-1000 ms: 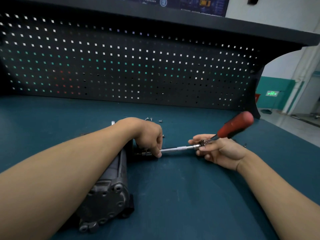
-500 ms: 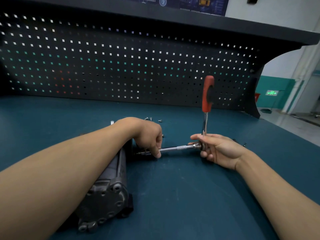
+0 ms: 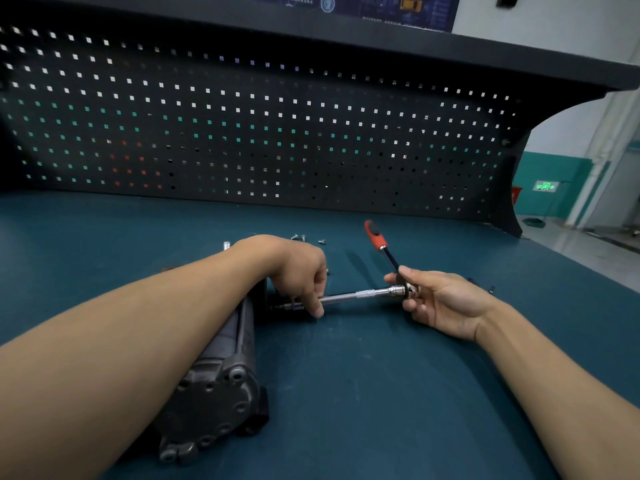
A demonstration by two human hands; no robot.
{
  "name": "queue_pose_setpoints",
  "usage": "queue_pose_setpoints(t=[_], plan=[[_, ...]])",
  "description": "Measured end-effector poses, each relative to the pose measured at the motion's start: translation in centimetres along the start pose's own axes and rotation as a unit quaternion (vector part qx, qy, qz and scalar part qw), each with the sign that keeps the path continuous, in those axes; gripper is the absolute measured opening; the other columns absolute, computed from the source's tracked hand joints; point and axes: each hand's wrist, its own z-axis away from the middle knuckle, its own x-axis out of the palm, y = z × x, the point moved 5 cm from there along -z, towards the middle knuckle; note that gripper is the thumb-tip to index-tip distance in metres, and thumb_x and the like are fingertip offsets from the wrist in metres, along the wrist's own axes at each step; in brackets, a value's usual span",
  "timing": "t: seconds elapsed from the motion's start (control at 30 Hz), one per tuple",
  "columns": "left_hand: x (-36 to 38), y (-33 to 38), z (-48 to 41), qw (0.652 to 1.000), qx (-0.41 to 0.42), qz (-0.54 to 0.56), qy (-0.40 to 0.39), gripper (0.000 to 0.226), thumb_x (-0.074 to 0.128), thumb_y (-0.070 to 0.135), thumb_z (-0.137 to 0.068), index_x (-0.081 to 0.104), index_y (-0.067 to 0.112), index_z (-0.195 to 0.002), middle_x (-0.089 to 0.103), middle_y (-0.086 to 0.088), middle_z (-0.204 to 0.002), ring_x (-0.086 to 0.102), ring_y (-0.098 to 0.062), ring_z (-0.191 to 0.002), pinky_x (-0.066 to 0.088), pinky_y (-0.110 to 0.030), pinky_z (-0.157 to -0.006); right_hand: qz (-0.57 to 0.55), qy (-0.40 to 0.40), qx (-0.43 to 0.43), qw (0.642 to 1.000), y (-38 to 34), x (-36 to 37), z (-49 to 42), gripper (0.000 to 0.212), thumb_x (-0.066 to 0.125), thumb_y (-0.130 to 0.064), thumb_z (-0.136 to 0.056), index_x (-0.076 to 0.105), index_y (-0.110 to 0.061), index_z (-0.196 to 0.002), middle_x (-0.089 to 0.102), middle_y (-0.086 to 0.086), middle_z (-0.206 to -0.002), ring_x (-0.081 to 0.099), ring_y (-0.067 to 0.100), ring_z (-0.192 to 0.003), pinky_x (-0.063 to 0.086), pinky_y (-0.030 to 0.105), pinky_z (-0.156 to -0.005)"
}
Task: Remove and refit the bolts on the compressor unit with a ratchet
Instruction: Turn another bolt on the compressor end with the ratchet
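Two hands share one long tool on the teal bench [image 3: 398, 410], which runs back to a dark pegboard [image 3: 277, 133] at 12 o'clock. Largest on the bench is the compressor [image 3: 214, 400], a dark cast-metal body lying on its side with its length running from 6 to 12 o'clock, its bolted end plate facing the camera and much of its flank hidden under the left forearm. It looks heavy and rigid, unlikely to slide under light torque but awkward to lift; I would steady it by the body or by pressing down on it, not by the end plate. From its far end a chrome extension [image 3: 363, 293] reaches out toward 3 o'clock, and the ratchet [image 3: 377, 239] sits on its outer end with the red grip pointing to about 11 o'clock. Steel on steel, the tool is stiff and smooth, so the knurled band and the rubbery red grip look like the sure places to hold; the long bar may wobble off the bolt head unless it is guided near the socket. The left hand [image 3: 304, 275] does that: knuckles up, fingers curled down, tips pinching the extension just beside the compressor. The right hand [image 3: 440, 303] lies palm up, fingers and thumb wrapped round the ratchet's head rather than its grip, which suits quick, low-torque spinning. Whether the bolt is coming out or going in cannot be told. Loose bolts [image 3: 298, 237] lie at 12 o'clock from the left hand: small, light, prone to rolling.
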Motion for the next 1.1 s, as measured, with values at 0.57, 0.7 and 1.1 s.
queue_pose_setpoints(t=[0.57,0.7,1.1], plan=[[0.2,0.1,0.2,1.0,0.002,-0.008,-0.001,0.018,0.078,0.042,-0.084,0.07,0.028,-0.092,0.071,0.008,-0.091,0.06,-0.007,-0.075,0.046,-0.024,-0.073,0.032,-0.085,-0.091,0.992,-0.3,0.2,0.8,0.035,0.063,0.017,-0.068,0.075,-0.016,-0.068,0.071,0.005,-0.125,0.071,0.024,-0.08,0.054,0.023,-0.062],[0.2,0.0,0.2,1.0,0.003,-0.012,-0.005,0.019,0.076,0.041,-0.085,0.075,0.024,-0.094,0.076,0.002,-0.097,0.064,-0.012,-0.081,0.05,-0.025,-0.073,0.026,-0.072,-0.074,0.994,-0.3,0.3,0.6,0.033,0.064,0.011,-0.067,0.079,-0.017,-0.075,0.073,0.002,-0.12,0.071,0.022,-0.077,0.055,0.022,-0.06],[-0.1,0.0,0.0,1.0,-0.002,-0.012,0.007,0.025,0.081,0.043,-0.081,0.074,0.021,-0.091,0.073,0.005,-0.089,0.061,-0.013,-0.076,0.048,-0.026,-0.07,0.023,-0.024,-0.043,0.999,-0.5,0.8,0.6,0.016,0.07,-0.017,-0.075,0.076,-0.015,-0.09,0.075,0.007,-0.115,0.071,0.022,-0.069,0.05,0.02,-0.048]])
